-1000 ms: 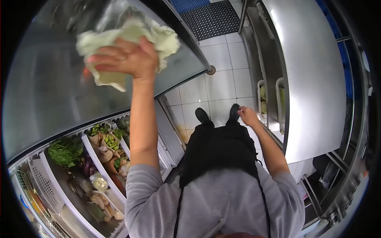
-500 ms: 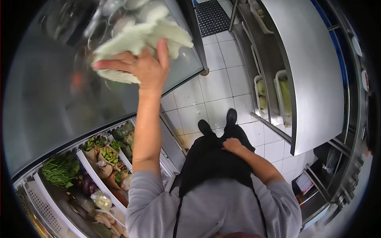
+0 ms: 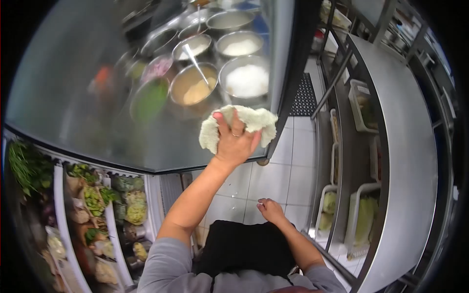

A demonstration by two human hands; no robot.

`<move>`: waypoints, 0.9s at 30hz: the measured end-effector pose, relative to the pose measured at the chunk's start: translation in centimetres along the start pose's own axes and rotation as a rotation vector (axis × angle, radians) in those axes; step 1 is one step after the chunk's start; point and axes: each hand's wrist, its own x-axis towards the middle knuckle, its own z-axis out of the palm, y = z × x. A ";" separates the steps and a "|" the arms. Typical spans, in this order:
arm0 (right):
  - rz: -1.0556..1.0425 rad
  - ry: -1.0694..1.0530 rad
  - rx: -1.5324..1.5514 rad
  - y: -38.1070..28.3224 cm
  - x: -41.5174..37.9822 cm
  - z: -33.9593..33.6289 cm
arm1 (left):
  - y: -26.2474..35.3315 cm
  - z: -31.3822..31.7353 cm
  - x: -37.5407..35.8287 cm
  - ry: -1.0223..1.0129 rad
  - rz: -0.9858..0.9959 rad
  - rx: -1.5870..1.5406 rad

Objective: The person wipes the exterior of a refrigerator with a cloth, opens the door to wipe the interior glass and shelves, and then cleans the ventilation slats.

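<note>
My left hand [image 3: 234, 139] presses a pale green-white cloth [image 3: 261, 119] flat against a glass door [image 3: 185, 158], close to its lower corner by the dark frame. The fingers are spread over the cloth, and a ring shows on one of them. My right hand [image 3: 271, 210] hangs in front of the black apron [image 3: 239, 249], its fingers loosely curled, with nothing visible in them. Through the hazy glass I see several metal bowls, among them one with white powder [image 3: 247, 80] and one with a tan mix and a spoon [image 3: 195, 88].
Beneath the door at left, white refrigerator baskets [image 3: 73, 219] hold greens and bagged vegetables. On the right runs a steel table [image 3: 408, 146], with white baskets of vegetables [image 3: 361, 219] on the shelf below. White floor tiles [image 3: 273, 180] and a black perforated mat [image 3: 304, 95] lie between.
My left hand has moved the cloth down the glass towards the lower corner. My right hand has come away from the apron. The head view has shifted, showing the bowls more clearly.
</note>
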 end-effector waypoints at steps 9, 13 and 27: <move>-0.030 -0.189 -0.078 11.4 6.1 14.4 | -3.0 -0.7 12.6 0.529 0.014 0.481; -0.089 -0.413 -0.234 13.4 9.7 16.3 | -3.4 4.7 10.0 0.691 0.155 0.174; 0.050 -0.274 -0.280 17.7 14.2 13.9 | -0.6 5.9 -9.3 0.013 0.201 -0.019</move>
